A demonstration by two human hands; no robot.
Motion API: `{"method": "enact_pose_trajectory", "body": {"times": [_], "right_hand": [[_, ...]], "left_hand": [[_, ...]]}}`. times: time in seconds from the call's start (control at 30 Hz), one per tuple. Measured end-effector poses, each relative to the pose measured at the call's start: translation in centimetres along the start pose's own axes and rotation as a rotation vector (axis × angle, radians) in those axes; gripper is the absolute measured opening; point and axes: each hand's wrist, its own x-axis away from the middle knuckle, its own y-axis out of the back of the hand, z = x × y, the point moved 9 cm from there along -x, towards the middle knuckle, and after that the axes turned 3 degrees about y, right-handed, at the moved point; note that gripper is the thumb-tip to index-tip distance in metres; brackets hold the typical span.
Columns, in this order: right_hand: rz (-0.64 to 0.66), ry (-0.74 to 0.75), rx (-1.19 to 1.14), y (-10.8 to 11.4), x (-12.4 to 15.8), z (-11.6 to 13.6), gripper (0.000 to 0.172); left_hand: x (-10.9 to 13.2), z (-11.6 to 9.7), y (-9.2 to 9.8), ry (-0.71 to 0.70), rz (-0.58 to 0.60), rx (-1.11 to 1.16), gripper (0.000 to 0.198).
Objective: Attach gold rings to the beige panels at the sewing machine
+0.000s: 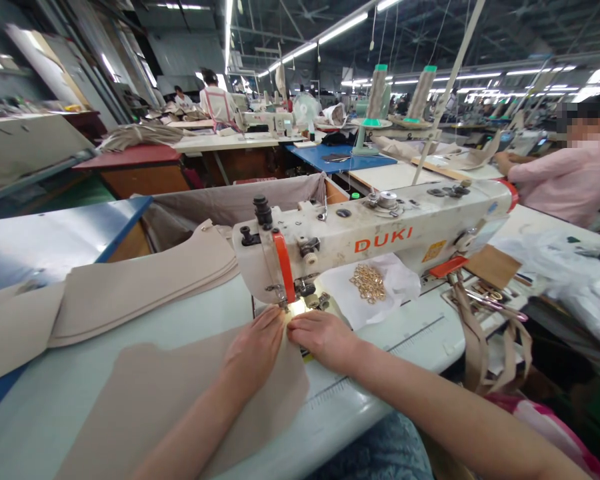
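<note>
Under the lit needle area of a white sewing machine [380,227] lies a large beige fabric piece [175,373], spread flat over the machine table. My left hand [255,347] is on top of it, left of the presser foot, fingers together and closed on the fabric near the needle. From the right, my right hand [325,339] meets it with curled fingers pinching the fabric edge. The fingertips of both hands nearly touch, and they hide the stitching point. Right behind my right hand, several small gold metal rings [368,283] rest on a white cloth [405,283].
Stacked beige fabric panels [145,287] lie on the left of the table. Beige straps [473,333] hang at the right by scissors [500,305]. Thread cones [377,97] stand behind the machine. A co-worker in a pink top [575,177] sits at the right.
</note>
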Motion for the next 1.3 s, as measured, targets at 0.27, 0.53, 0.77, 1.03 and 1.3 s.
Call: {"method": "enact_pose_trajectory", "body": {"times": [0.27, 0.53, 0.77, 1.03, 1.3], "right_hand": [[-0.003, -0.012, 0.003, 0.1, -0.3, -0.3, 0.008], [-0.024, 0.003, -0.019, 0.0, -0.1, -0.1, 0.008], [-0.054, -0.008, -0.009, 0.2, -0.1, -0.4, 0.010], [-0.039, 0.069, -0.016, 0.2, 0.2, 2.9, 0.008], [-0.210, 0.076, -0.149, 1.1, 2.0, 6.3, 0.017]], "left_hand": [[-0.5, 0.3, -0.1, 0.017, 0.010, 0.022, 0.031], [-0.5, -0.2, 0.1, 0.012, 0.023, -0.001, 0.031], [-1.1, -0.1, 0.2, 0.059, 0.029, -0.020, 0.030], [2.1, -0.7, 1.4, 0.087, 0.013, -0.011, 0.032], [9.1, -3.7, 6.6, 0.162, 0.106, -0.056, 0.060]]}}
